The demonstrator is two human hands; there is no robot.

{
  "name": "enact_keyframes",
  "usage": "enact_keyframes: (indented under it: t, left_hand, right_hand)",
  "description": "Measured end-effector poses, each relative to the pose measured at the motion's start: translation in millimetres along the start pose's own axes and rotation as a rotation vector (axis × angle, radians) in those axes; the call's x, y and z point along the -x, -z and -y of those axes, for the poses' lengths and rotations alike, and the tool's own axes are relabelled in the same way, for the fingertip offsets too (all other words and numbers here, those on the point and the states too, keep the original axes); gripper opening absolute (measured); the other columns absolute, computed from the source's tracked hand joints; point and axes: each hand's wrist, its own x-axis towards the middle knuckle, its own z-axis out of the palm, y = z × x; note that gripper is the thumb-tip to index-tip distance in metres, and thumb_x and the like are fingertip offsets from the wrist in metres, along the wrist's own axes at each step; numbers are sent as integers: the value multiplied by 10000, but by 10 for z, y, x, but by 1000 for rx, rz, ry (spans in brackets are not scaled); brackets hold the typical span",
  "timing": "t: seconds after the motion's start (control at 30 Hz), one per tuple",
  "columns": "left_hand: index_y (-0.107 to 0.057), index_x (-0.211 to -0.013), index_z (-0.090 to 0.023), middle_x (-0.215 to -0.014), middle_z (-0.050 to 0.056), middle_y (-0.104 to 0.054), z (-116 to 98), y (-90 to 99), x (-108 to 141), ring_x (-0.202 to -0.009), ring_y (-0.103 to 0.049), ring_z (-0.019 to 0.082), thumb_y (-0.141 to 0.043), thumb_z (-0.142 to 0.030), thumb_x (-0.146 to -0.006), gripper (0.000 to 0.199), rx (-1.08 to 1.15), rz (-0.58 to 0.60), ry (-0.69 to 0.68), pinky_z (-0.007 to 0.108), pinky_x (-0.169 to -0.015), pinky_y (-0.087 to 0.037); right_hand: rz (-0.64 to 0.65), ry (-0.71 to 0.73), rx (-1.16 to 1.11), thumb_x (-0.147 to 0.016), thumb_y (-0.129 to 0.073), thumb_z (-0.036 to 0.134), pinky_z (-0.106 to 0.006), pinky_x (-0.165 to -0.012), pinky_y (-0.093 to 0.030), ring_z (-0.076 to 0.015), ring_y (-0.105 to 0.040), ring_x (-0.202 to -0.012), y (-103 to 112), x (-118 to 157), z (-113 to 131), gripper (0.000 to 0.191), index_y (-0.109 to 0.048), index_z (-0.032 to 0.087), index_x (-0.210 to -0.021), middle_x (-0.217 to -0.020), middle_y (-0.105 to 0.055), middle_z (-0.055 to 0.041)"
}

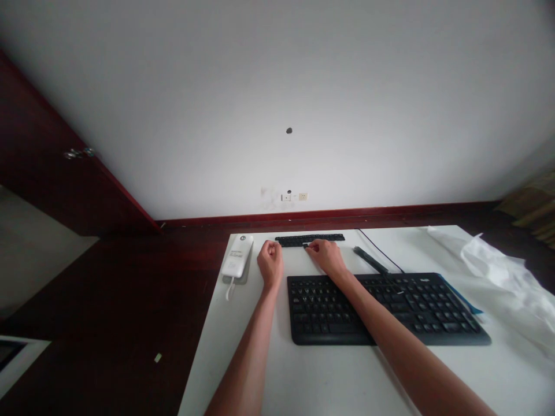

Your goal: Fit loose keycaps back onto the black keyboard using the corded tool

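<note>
A black keyboard point(433, 309) lies on the white table, with my right forearm crossing over it. Beyond it, near the table's far edge, is a narrow black strip point(329, 237) that looks like a row of keys. My right hand point(327, 256) is closed in a pinch at the strip's near side, on a small black piece point(305, 245) that looks like a keycap. By the left end of the strip, my left hand point(270, 263) is closed with its fingers curled; whatever may be inside is hidden.
A white power bank point(236, 257) with a short cable lies left of my left hand. A dark stick-like tool point(370, 260) and a thin black cable point(377, 248) lie behind the keyboard. Crumpled white plastic point(498, 263) covers the table's right side. A wall stands beyond the table point(321, 381).
</note>
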Motion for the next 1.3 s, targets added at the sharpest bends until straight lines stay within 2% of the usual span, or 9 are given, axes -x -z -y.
enact_keyframes:
  t: [0.63,0.83,1.0,1.13,1.23,1.3]
  left_hand:
    - [-475,-678,-214,-564,-60,-364,4,-4,0,-551,-375,123,-540,-295,-911,254,-8,15,-3,242,-573,-267]
    - [-478,-674,-213,-560,-59,-383,7,-1,-4,-550,-388,123,-542,-300,-902,252,-10,15,2,239,-577,-272]
    - [-460,-666,-215,-567,-57,-376,30,1,0,-551,-375,123,-537,-302,-912,273,-24,10,-11,238,-572,-272]
    - [-486,-681,-213,-573,-54,-406,47,-8,-4,-560,-395,123,-549,-298,-902,245,-28,14,-14,238,-574,-275]
    - [-499,-685,-214,-568,-54,-410,53,-15,-7,-557,-399,124,-552,-304,-899,238,-29,23,-20,240,-571,-271]
    - [-499,-683,-214,-564,-55,-403,56,-18,-8,-552,-392,123,-553,-309,-902,244,-46,35,-26,243,-570,-270]
  right_hand:
    - [-36,-27,-40,-914,-628,335,-300,-762,-485,-238,-731,-847,-44,-35,1,216,-804,210,-930,-878,-800,-67]
    - [-19,-8,-43,-898,-654,339,-301,-741,-473,-231,-719,-812,28,-16,-18,199,-795,213,-958,-837,-784,-52]
    - [-82,108,-68,-913,-618,340,-296,-739,-470,-213,-706,-793,283,151,-195,193,-775,238,-963,-837,-766,-28]
    - [-169,197,-23,-934,-559,368,-324,-795,-485,-228,-701,-822,649,326,-529,242,-756,229,-955,-881,-763,-50]
    - [-166,166,60,-929,-564,454,-343,-771,-477,-245,-698,-818,952,410,-858,296,-752,236,-997,-905,-769,-58]
    - [-135,92,111,-930,-563,528,-345,-710,-460,-236,-682,-731,1109,451,-1067,342,-761,257,-995,-853,-762,-49]
